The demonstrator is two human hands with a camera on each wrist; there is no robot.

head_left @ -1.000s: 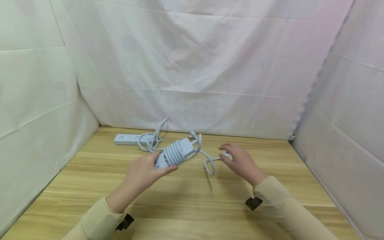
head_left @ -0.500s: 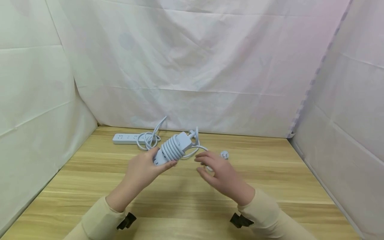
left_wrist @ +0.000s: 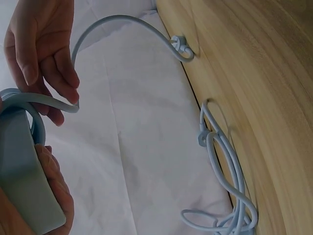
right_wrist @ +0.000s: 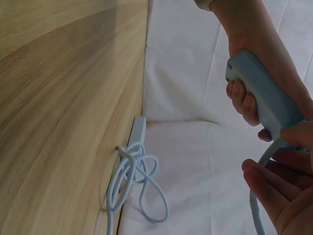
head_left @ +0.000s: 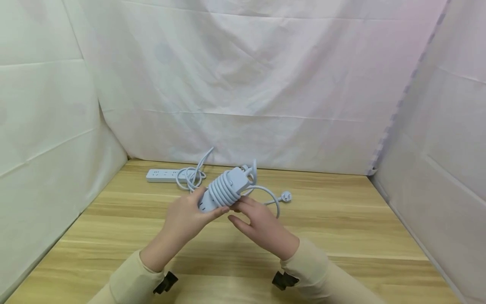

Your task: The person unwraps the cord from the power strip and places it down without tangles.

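My left hand [head_left: 184,217] grips a pale power strip [head_left: 208,202] above the table, tilted up to the right. Several turns of its cord [head_left: 224,189] are wound round the strip's far half. Up against the strip's right side is my right hand [head_left: 262,226], with the cord hooked over its fingers [left_wrist: 68,73] and its thumb held apart. From those fingers the free length arcs to a plug [head_left: 286,196] at the right. In the right wrist view the left hand's fingers [right_wrist: 242,100] wrap the strip's underside.
A second power strip [head_left: 163,175] lies at the table's back left, its cord [head_left: 191,176] in tangled loops. Its plug [left_wrist: 203,138] rests near the back edge. White cloth [head_left: 243,84] hangs behind and at both sides of the wooden table [head_left: 341,219].
My right hand has moved left from beside the plug to the wound strip, and the plug now shows uncovered on the right. The left hand keeps its grip almost unmoved.
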